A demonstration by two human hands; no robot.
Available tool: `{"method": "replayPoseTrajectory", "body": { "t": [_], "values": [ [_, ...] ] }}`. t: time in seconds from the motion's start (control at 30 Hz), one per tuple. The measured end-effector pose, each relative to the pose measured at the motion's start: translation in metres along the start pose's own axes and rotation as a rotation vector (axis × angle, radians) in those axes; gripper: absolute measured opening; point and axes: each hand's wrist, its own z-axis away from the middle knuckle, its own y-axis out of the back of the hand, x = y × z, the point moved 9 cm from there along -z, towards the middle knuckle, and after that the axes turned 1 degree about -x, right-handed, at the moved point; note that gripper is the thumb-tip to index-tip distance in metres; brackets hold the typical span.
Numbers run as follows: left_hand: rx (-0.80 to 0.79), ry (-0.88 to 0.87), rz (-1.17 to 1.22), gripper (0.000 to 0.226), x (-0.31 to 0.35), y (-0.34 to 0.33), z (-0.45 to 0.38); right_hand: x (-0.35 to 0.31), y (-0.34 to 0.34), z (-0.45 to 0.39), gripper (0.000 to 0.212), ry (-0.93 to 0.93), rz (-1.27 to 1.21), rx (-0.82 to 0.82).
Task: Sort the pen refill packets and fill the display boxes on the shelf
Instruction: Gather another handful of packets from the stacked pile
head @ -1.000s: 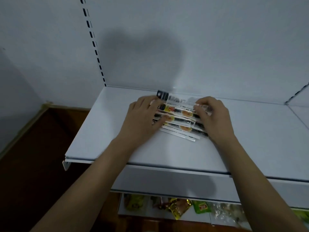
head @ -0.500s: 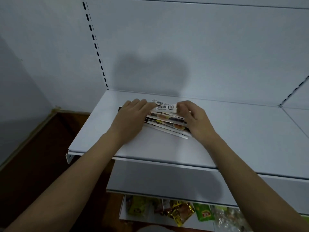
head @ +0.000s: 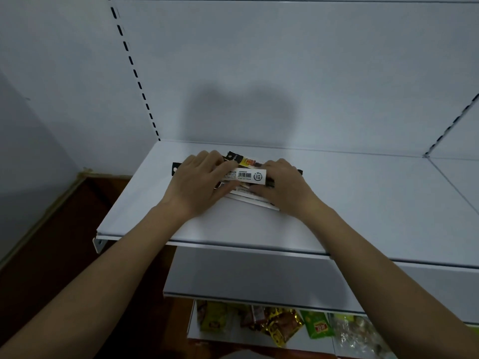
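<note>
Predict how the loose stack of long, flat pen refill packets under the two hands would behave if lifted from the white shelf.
The stack of long flat pen refill packets would probably slide apart: the packets already lie fanned and askew. Each looks thin and light, so likely bendy. Gripping from both ends, as the left hand and right hand sit now on the white shelf, seems safest.
</note>
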Motion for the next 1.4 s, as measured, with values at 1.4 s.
{"method": "replayPoseTrajectory", "body": {
  "t": [1.4],
  "values": [
    [0.056, 1.010, 1.112, 0.029, -0.032, -0.016, -0.001, -0.026, 0.032, -0.015, 0.004, -0.284, -0.726, 0.098]
  ]
}}
